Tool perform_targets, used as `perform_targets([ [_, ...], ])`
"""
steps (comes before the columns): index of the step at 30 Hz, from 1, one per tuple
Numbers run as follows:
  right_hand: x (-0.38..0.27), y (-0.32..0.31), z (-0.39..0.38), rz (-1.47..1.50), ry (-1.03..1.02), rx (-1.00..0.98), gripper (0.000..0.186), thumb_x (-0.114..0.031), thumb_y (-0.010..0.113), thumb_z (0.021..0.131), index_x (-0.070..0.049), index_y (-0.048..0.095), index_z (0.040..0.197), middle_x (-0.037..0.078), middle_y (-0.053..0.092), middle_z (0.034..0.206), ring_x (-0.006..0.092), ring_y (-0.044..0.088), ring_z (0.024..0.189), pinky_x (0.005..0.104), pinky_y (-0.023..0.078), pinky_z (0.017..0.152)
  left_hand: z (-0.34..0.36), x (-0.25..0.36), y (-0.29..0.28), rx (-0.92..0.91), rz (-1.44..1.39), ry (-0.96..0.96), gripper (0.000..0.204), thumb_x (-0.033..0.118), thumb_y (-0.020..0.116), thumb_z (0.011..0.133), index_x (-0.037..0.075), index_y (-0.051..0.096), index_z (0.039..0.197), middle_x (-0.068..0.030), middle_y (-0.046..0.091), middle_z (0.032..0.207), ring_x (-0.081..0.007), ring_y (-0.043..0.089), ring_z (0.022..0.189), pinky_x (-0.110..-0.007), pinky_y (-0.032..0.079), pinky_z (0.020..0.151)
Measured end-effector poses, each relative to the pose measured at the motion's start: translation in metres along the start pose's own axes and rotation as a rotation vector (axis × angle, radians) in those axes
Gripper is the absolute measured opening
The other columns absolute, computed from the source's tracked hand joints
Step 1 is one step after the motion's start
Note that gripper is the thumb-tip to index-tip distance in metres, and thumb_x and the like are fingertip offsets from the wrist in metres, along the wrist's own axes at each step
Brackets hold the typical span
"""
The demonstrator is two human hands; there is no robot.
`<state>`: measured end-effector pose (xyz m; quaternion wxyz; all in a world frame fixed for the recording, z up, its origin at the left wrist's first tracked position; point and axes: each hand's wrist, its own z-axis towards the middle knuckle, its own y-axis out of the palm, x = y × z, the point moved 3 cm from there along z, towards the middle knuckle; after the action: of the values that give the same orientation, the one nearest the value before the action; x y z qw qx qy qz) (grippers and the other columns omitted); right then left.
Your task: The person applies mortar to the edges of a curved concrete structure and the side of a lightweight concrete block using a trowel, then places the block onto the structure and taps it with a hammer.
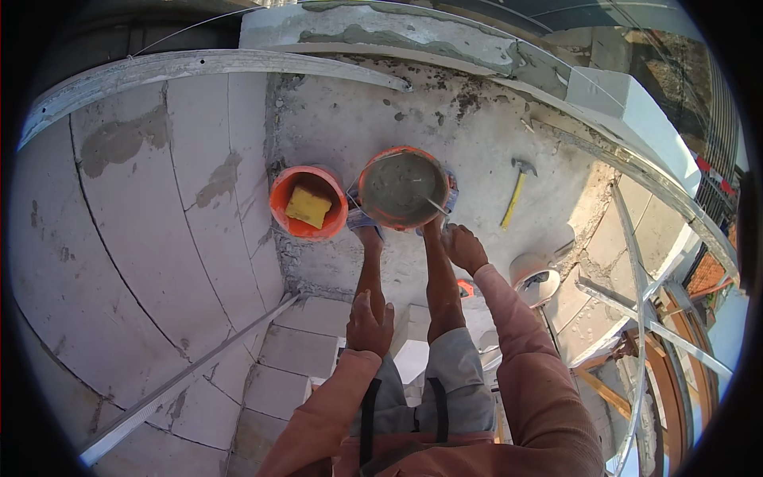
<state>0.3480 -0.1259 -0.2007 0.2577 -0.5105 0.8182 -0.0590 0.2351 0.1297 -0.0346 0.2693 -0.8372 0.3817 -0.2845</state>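
My right hand (pixel 463 248) reaches down with loose fingers, empty, just below the rim of an orange bucket (pixel 373 163) full of grey mortar. A thin metal tool shaft (pixel 435 206) sticks out of the mortar close to that hand. My left hand (pixel 369 322) rests flat on my left leg above the knee and holds nothing. To the left of the mortar bucket stands a second orange bucket (pixel 280 208) with a yellow sponge (pixel 308 207) inside. My sandalled feet stand right against the two buckets.
A yellow-handled hammer (pixel 515 193) lies on the rough concrete floor (pixel 477 119) to the right. A white pail (pixel 537 280) stands lower right. White block walls (pixel 143 238) rise on the left, with a long metal straightedge (pixel 183 381) leaning along them. Metal rails edge the right side.
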Motion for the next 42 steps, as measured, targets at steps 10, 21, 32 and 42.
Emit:
perform_targets([
  [10, -0.064, 0.066, 0.019, 0.327, 0.152, 0.124, 0.044, -0.038, 0.056, 0.102, 0.003, 0.065, 0.116, 0.022, 0.066, 0.096, 0.0401, 0.067, 0.086, 0.049, 0.055, 0.077, -0.001, -0.012, 0.001, 0.04, -0.017, 0.081, 0.066, 0.031, 0.074, 0.09, 0.001, 0.046, 0.142, -0.0225, 0.057, 0.139, -0.0434, 0.057, 0.127, -0.053, 0.049, 0.102],
  [21, -0.179, 0.034, -0.036, 1.129, -0.057, -0.181, 0.039, -0.029, 0.057, 0.102, 0.002, 0.06, 0.126, 0.005, 0.058, 0.087, 0.0118, 0.058, 0.065, 0.0284, 0.048, 0.059, -0.005, -0.04, -0.017, 0.112, -0.045, 0.134, 0.068, 0.033, 0.074, 0.09, 0.004, 0.046, 0.143, -0.024, 0.057, 0.138, -0.0439, 0.059, 0.123, -0.053, 0.05, 0.1],
  [32, -0.377, -0.021, 0.219, 0.463, -0.481, 1.054, 0.037, -0.018, 0.059, 0.101, 0.008, 0.047, 0.124, 0.029, 0.047, 0.12, 0.0496, 0.058, 0.1, 0.0529, 0.049, 0.086, -0.012, -0.081, -0.025, 0.112, -0.19, 0.039, 0.067, 0.043, 0.064, 0.097, -0.001, 0.046, 0.144, -0.0262, 0.054, 0.139, -0.0438, 0.057, 0.125, -0.052, 0.05, 0.101],
  [42, -0.283, 0.037, 0.184, 0.118, -0.531, 0.696, 0.044, -0.016, 0.055, 0.102, 0.002, 0.044, 0.14, 0.025, 0.052, 0.124, 0.0469, 0.055, 0.109, 0.0519, 0.05, 0.092, -0.015, -0.081, -0.018, 0.131, -0.199, 0.037, 0.066, 0.041, 0.066, 0.095, -0.001, 0.047, 0.142, -0.0267, 0.054, 0.139, -0.0452, 0.056, 0.126, -0.053, 0.048, 0.104],
])
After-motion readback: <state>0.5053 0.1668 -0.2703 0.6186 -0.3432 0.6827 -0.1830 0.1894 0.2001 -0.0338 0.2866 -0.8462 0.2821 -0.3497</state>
